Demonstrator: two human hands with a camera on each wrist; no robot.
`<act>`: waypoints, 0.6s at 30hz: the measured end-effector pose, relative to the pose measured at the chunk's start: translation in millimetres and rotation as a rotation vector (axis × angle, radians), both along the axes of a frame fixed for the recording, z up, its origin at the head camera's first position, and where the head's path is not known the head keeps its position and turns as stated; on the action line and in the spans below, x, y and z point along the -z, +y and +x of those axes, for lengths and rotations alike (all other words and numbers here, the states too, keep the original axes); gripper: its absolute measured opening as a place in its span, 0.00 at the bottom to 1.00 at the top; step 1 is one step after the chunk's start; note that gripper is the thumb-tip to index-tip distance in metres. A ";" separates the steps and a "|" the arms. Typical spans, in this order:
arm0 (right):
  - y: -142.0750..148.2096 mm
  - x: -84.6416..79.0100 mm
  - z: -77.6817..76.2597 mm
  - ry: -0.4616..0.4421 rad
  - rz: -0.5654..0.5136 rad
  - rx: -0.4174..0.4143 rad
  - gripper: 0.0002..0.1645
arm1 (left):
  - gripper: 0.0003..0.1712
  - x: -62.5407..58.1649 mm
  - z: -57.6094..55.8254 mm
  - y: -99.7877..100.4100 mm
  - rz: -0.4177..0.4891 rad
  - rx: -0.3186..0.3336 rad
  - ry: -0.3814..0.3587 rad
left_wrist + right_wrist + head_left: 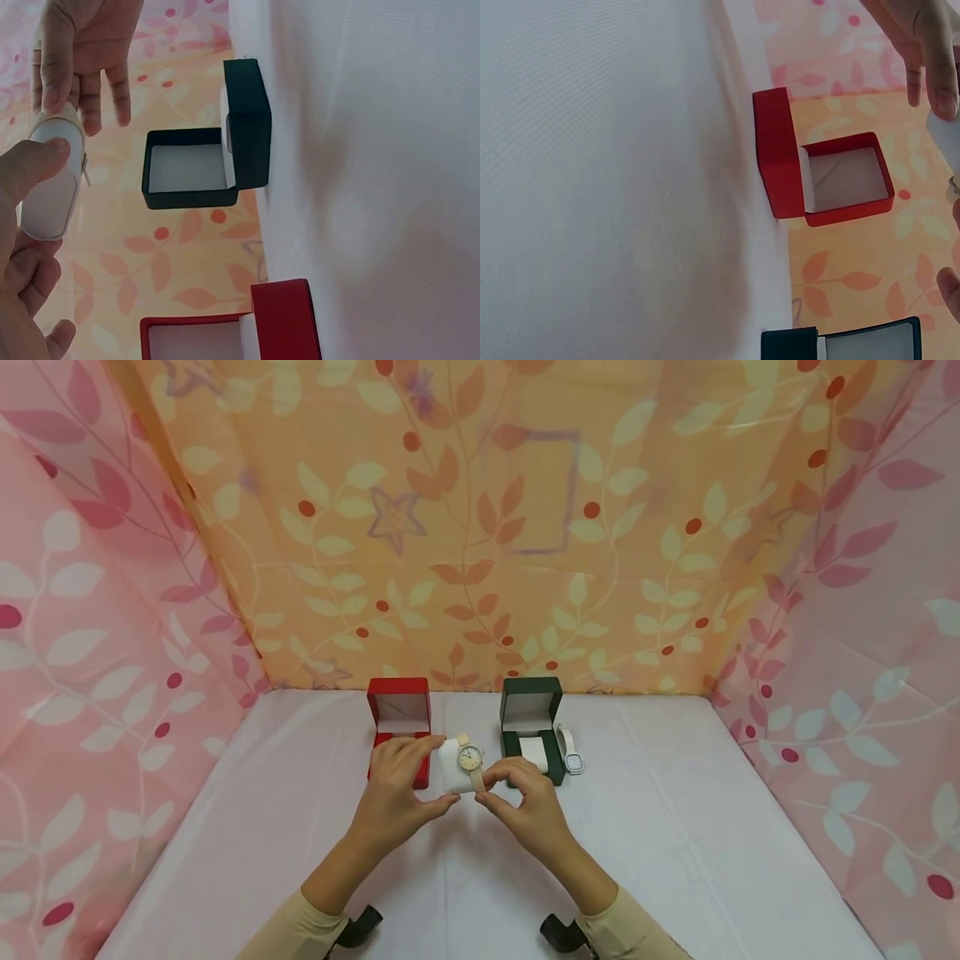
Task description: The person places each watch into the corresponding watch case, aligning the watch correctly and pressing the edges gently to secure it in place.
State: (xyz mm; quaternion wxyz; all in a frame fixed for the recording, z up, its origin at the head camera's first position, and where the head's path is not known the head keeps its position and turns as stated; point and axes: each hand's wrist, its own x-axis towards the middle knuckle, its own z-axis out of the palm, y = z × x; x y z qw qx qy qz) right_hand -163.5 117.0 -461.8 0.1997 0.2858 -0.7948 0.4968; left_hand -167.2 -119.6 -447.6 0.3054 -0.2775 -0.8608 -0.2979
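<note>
My left hand grips a white watch cushion between thumb and fingers, raised in front of the open red watch box. Around the cushion lies a wristwatch with a round pale dial and a cream strap. At the strap's lower end, my right hand pinches with thumb and index finger. In the left wrist view, the left thumb presses the end of the cushion. The watch face is hidden there.
An open dark green watch box with a white cushion inside stands right of the red one. A white watch with a squarish case leans by its right side. Patterned curtains enclose the white-covered table.
</note>
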 end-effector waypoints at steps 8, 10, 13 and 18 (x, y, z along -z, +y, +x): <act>3.3 -2.3 -2.0 0.058 0.028 -0.039 0.13 | 0.53 -0.5 -1.0 -0.9 0.003 0.031 0.002; 6.6 -1.4 -4.8 0.073 0.048 -0.062 0.13 | 0.52 -0.4 -0.9 -0.8 0.006 0.043 -0.013; 12.7 -0.4 -9.7 0.086 0.077 -0.122 0.13 | 0.52 -0.8 -0.3 -0.6 0.010 0.056 -0.039; 23.6 -0.6 -16.4 0.066 0.107 -0.197 0.17 | 0.53 -1.5 1.2 0.3 0.033 0.088 -0.111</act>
